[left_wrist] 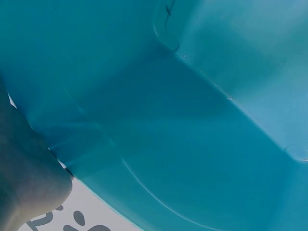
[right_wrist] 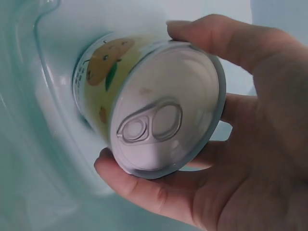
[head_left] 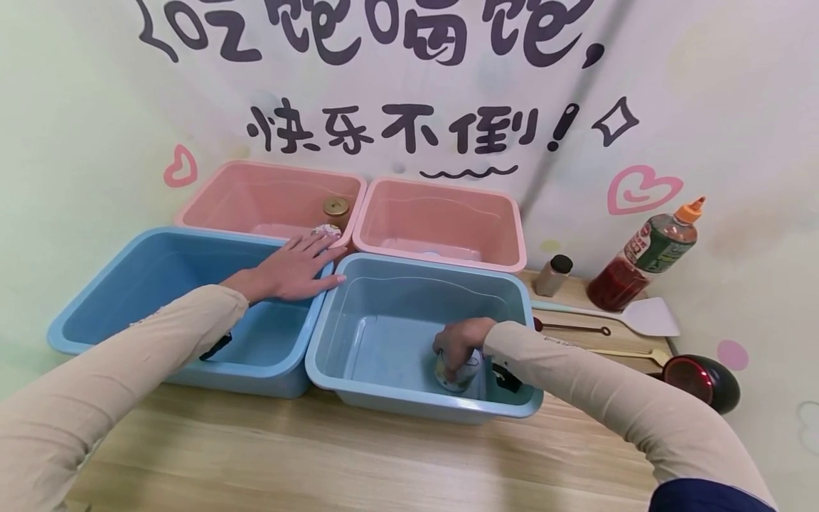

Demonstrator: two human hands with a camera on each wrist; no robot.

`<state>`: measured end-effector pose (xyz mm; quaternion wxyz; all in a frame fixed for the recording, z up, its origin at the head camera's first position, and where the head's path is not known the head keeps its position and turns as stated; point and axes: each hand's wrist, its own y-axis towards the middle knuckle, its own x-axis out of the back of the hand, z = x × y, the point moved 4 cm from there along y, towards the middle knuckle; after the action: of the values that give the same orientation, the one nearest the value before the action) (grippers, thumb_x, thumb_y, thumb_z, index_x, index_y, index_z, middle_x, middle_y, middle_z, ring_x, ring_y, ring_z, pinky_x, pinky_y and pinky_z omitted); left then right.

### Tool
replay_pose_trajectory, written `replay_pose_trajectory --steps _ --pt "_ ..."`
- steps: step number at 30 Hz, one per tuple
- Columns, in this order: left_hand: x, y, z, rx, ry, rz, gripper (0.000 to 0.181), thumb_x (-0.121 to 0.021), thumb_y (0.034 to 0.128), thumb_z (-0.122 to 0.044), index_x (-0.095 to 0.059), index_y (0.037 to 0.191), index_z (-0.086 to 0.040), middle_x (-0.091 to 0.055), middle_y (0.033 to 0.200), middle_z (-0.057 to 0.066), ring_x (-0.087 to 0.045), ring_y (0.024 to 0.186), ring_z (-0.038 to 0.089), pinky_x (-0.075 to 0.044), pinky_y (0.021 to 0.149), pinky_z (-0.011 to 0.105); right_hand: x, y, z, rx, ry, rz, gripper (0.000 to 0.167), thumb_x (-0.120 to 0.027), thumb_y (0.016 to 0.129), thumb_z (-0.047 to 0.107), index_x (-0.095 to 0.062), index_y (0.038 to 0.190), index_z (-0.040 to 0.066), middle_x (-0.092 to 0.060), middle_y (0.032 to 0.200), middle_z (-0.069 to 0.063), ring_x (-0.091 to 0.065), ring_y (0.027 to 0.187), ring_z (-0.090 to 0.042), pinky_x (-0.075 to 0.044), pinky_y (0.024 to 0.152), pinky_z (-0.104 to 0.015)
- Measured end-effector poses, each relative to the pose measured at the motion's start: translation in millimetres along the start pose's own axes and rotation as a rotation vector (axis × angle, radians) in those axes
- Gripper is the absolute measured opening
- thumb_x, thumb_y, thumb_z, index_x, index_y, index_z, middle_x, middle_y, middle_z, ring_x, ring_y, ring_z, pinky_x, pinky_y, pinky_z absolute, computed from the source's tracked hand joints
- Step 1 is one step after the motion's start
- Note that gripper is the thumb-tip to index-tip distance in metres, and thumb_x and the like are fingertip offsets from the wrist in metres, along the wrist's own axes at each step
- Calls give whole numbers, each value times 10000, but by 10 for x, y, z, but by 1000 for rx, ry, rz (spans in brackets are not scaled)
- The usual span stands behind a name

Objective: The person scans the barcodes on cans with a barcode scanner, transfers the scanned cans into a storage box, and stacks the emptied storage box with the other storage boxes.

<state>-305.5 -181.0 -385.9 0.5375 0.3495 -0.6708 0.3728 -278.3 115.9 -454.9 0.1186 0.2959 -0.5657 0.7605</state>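
My right hand [head_left: 462,341] reaches into the right blue bin [head_left: 390,391] and grips a small tin can [head_left: 458,377] near its front right corner. In the right wrist view, thumb and fingers curl around the can's rim; its silver pull-tab lid [right_wrist: 163,115] faces the camera, and orange fruit is printed on the yellow label. My left hand [head_left: 291,272] lies over the back right rim of the left blue bin [head_left: 102,284], fingers spread and holding nothing. Its edge also shows in the left wrist view beside the blue bin wall [left_wrist: 159,134].
Behind stand two pink bins; the left one [head_left: 256,167] contains a gold-lidded jar [head_left: 335,208] and a patterned can [head_left: 328,230]. At right are a shaker [head_left: 552,277], a red sauce bottle [head_left: 640,256], a white spatula [head_left: 649,316] and a dark ladle [head_left: 704,382].
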Motion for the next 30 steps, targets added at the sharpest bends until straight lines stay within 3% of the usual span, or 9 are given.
replay_pose_trajectory --steps 11,23,30 --pt "-16 6 1 1 3 2 738 -438 999 -544 -259 1590 -140 -177 1671 175 -104 1545 432 -60 1231 637 208 -243 64 155 -149 -61 658 -766 828 335 -536 1434 218 -559 1256 -72 -568 1035 -220 -602 695 -361" --pt "-15 15 2 1 7 3 746 -424 997 -564 -251 1594 -152 -168 1676 162 -95 1548 426 -59 1235 627 505 -727 60 359 -134 -171 706 -804 784 263 -546 1439 209 -656 1231 -21 -599 1032 -173 -548 831 -333" --pt "-13 18 0 2 7 1 748 -433 996 -560 -254 1593 -146 -168 1675 165 -99 1547 428 -63 1233 634 610 -1015 3 436 -88 -243 599 -809 782 237 -624 1351 206 -674 1176 -4 -608 999 -173 -548 808 -326"
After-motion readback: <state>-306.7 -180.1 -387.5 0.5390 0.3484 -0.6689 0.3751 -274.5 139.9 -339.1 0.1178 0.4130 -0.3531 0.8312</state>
